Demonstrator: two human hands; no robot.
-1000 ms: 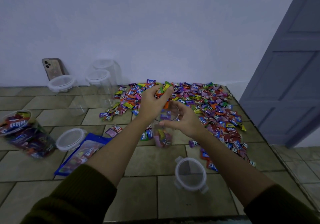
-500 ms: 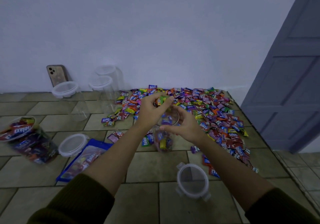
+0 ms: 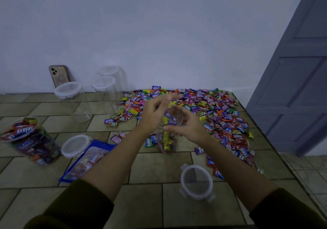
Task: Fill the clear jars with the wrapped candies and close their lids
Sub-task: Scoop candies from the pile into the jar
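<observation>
Fingers [image 3: 172, 127] of the right hand [image 3: 189, 126] grip the part-filled jar [image 3: 168, 140] at centre frame; the left hand [image 3: 152, 113] hovers bent over its mouth, whether holding anything I cannot tell. At left a full jar [image 3: 30, 140] lacks its lid [image 3: 76, 145]; three empty jars [image 3: 106, 94] wait upper left

Right hand [image 3: 190, 125] grips part-filled jar [image 3: 168, 142] rim; left hand [image 3: 153, 113] over mouth, fingers [image 3: 167, 98] loose; lid [image 3: 196, 181] nearby on tiles [image 3: 155, 168].

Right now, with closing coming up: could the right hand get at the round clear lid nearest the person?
Probably yes: the round clear lid lies uncovered on the tiles, but the right hand grips the clear candy jar.
</observation>
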